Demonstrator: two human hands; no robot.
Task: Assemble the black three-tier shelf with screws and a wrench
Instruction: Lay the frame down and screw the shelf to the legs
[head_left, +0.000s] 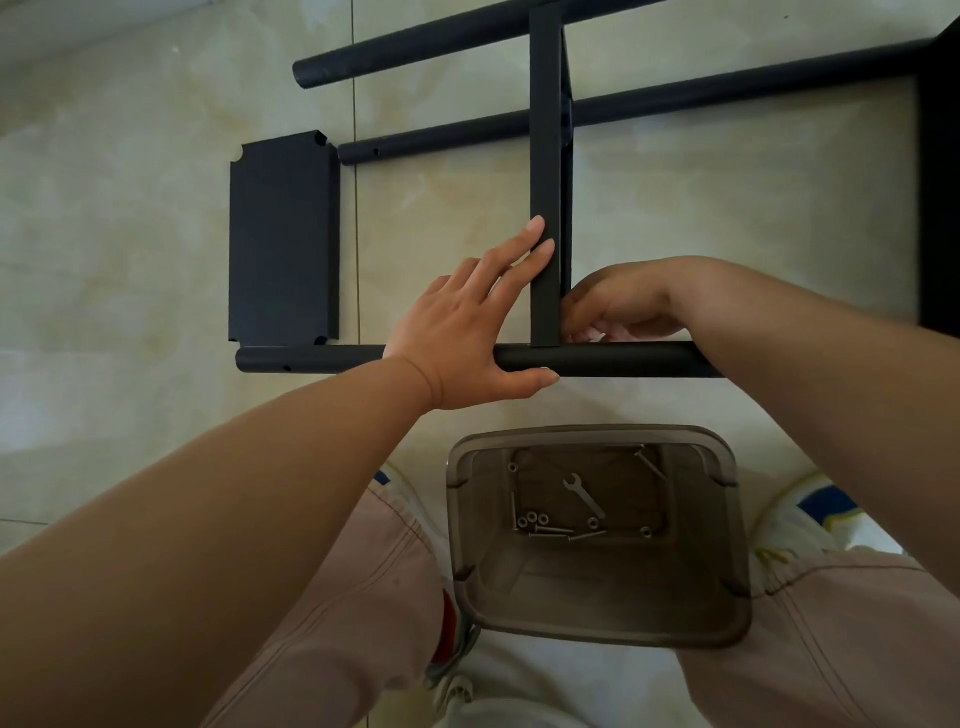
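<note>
The left hand (467, 332) presses flat, fingers straight, on the upright shelf board (545, 208) and near pole (597, 359); the right hand (618, 306) curls behind that joint, its grasp hidden.

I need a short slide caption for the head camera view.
Left hand steadies the shelf panel against a black tube; wrench lies in the bin.

A half-built black metal shelf frame (546, 208) lies on its side on the floor. A loose black shelf panel (283, 239) lies flat beside it. A small silver wrench (584, 496) and silver screws (550, 530) lie in a brown translucent plastic bin (727, 519).
</note>
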